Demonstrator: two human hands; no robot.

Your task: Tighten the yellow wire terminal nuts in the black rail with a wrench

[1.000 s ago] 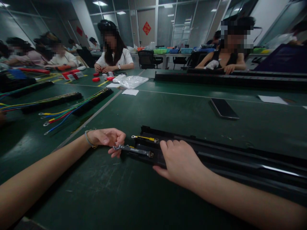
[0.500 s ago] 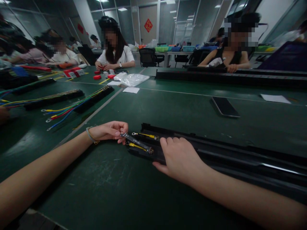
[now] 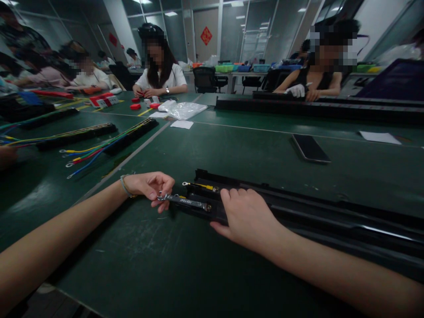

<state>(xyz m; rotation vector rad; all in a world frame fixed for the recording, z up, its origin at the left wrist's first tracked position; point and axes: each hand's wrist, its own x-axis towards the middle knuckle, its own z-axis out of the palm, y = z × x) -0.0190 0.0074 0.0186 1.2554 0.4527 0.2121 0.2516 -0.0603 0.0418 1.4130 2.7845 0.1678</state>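
Observation:
My left hand (image 3: 155,189) pinches the near end of a silver wrench (image 3: 185,202). The wrench's other end sits at a nut (image 3: 208,206) close to the left end of a long black channel (image 3: 311,212). My right hand (image 3: 248,216) is wrapped over that channel, its thumb on the near side. A yellow-sleeved ring terminal (image 3: 198,186) lies along the channel's far half and runs to a second nut (image 3: 216,190). Another yellow terminal (image 3: 181,197) is mostly covered by the wrench. What lies under my right palm is hidden.
A phone (image 3: 310,148) and white paper (image 3: 380,137) lie beyond the channel. At left are black strips with coloured ring-ended wires (image 3: 99,148). Across the green table (image 3: 212,145) sit a plastic bag (image 3: 187,110), a long black rail (image 3: 281,106) and several people working.
My left hand has swung the wrench's held end down and slightly left, turning it about the nut. My right hand stays in place on the channel.

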